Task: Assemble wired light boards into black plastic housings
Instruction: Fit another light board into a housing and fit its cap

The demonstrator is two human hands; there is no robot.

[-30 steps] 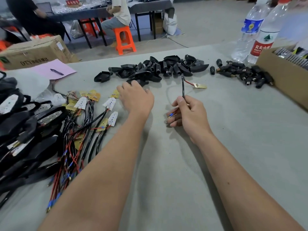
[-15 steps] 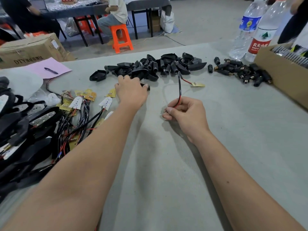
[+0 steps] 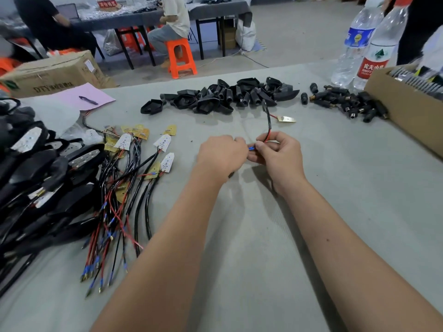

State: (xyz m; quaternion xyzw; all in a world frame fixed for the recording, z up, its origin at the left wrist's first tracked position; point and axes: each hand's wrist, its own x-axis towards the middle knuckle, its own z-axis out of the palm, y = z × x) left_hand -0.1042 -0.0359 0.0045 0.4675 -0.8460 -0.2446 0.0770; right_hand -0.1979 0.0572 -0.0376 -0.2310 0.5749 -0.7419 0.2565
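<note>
L hand (image 3: 221, 153) fingers curled under, facing away; whatever it holds is hidden, prob a black part, can't tell. R hand (image 3: 278, 152) pinches the blue-tipped end of a wire (image 3: 269, 123) by the fingertips. Wire runs up and away from the hands, bends right to its light board (image 3: 286, 119) lying flat, tip pointing right. Housings pile (image 3: 223, 97) just beyond. Table (image 3: 263, 236) edge cut off.
</note>
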